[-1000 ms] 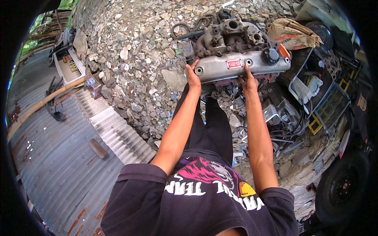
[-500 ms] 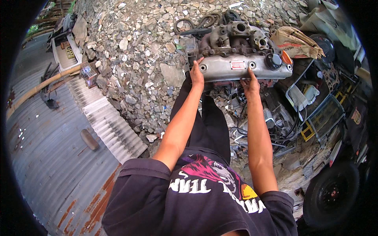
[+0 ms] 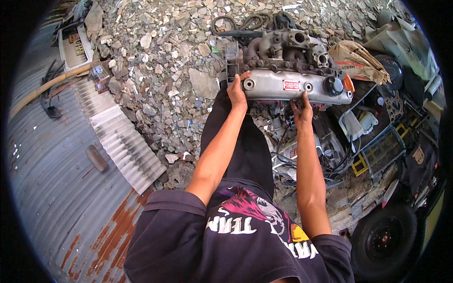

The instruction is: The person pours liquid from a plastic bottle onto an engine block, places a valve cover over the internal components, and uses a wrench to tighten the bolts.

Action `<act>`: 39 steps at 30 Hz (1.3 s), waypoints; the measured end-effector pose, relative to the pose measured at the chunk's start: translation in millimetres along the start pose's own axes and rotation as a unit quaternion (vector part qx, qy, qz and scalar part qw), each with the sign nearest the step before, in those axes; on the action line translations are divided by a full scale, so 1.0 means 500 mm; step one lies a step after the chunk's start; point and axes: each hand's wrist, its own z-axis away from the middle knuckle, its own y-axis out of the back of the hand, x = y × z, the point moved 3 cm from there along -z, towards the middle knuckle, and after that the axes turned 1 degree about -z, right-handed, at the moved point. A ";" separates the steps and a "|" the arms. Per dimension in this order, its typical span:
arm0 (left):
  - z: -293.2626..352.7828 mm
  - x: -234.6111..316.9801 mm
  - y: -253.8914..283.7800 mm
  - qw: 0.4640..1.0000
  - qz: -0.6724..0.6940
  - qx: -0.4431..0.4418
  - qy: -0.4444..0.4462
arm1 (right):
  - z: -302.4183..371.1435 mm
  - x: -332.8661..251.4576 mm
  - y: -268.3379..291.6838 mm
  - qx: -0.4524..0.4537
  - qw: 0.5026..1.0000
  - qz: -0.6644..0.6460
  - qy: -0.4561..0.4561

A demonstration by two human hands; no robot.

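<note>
A silver engine valve cover (image 3: 278, 93) lies along the near side of a grimy engine (image 3: 264, 63). It bears a red label, round bolt holes and a black filler cap (image 3: 333, 87). An orange loop handle (image 3: 348, 83) sticks up beside the cap. My left hand (image 3: 237, 93) is closed on the cover's left end, partly hidden behind it. My right hand (image 3: 303, 111) grips the near edge right of the middle, thumb by a bolt hole and fingers curled below. Whether the cover sits fully on the engine I cannot tell.
Gravel (image 3: 160, 56) surrounds the engine, with a dark hose (image 3: 236, 23) behind it. A brown sack (image 3: 358, 59), a blue mesh basket (image 3: 383, 148) and a wheel (image 3: 384, 238) are at right. Corrugated metal sheeting (image 3: 56, 179) covers the left.
The view has shifted slightly, so the engine appears a little lower and farther right. Both hands keep about the same places on the valve cover.
</note>
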 end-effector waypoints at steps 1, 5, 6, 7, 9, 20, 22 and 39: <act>-0.001 0.001 0.000 1.000 -0.002 0.008 0.008 | 0.001 0.001 0.004 -0.002 1.000 0.000 -0.002; -0.032 -0.025 0.003 0.994 -0.063 0.092 0.020 | 0.003 -0.005 0.000 -0.012 1.000 0.011 0.004; -0.036 -0.028 0.001 0.987 -0.099 0.125 0.022 | 0.004 -0.010 0.000 -0.012 0.999 0.029 -0.012; -0.038 -0.034 0.001 0.975 -0.158 0.138 0.070 | 0.006 -0.017 0.002 -0.012 0.998 0.048 -0.027; -0.055 -0.051 0.015 0.956 -0.230 0.110 0.145 | 0.011 -0.036 0.004 -0.031 0.993 0.102 -0.059; -0.050 -0.093 0.034 0.967 -0.046 0.158 0.194 | -0.135 -0.435 0.098 0.100 0.932 0.310 0.161; -0.037 -0.083 0.033 0.967 -0.036 0.152 0.200 | -0.129 -0.426 0.062 0.090 0.949 0.288 0.091; -0.009 -0.042 0.013 0.977 0.002 0.093 0.191 | -0.175 -0.448 0.144 0.031 0.956 0.216 0.195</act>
